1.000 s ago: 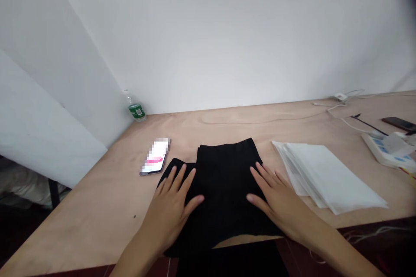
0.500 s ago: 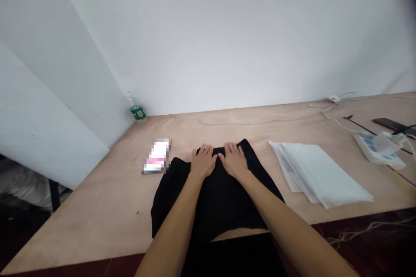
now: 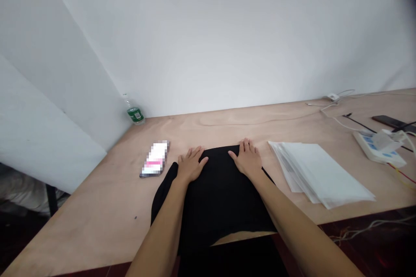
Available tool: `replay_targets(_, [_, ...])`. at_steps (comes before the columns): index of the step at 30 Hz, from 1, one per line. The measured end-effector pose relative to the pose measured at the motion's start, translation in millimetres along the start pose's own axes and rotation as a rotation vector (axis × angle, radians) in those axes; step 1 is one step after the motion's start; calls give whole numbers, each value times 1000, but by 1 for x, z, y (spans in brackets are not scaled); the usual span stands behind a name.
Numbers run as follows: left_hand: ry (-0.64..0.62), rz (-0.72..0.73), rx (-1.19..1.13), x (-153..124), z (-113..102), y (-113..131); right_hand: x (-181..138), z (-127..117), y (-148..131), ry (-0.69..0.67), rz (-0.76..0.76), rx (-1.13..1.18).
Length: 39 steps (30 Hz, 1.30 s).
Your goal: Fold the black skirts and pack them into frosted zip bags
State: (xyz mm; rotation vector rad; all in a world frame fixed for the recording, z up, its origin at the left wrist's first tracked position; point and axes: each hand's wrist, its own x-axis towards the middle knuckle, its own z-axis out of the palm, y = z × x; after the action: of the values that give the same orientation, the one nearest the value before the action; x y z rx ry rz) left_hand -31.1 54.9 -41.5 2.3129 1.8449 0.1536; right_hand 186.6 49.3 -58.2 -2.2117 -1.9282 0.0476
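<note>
A black cloth garment (image 3: 221, 190) lies spread on the wooden table in front of me, its near edge reaching the table's front edge. I cannot tell what kind of garment it is. My left hand (image 3: 191, 165) rests flat on its far left corner, fingers spread and pointing away. At the far right corner my right hand (image 3: 248, 158) lies flat too, its thumb apart from the fingers. Between the hands the far edge of the cloth runs nearly straight. My forearms cover parts of both sides of it.
Left of the cloth lies a phone (image 3: 155, 158) with a blurred screen. A plastic bottle (image 3: 135, 114) with a green label stands by the wall corner. To the right are a stack of translucent plastic bags (image 3: 320, 175), a power strip (image 3: 378, 149), cables and a dark phone (image 3: 394, 123).
My hands have slid apart, the left one leftward and the right one rightward, from the middle of the cloth's far edge. That edge now looks straighter and smoother.
</note>
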Motion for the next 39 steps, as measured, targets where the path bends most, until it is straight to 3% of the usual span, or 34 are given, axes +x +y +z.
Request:
replay_targets(23, [36,-20,7,0,-7,7,-3,-9,-9,28,-5,13])
replay_targets(26, [76,20,26,-5,-16,20,-9,-19,-19,23,-68,28])
replay_targets(31, [64,222,42,-29,-15,39,-30,-27,-24,-88,-289,68])
replay_targets(39, [50,342,29,-44,-5,39,-51,-20,-13,-125,-450,84])
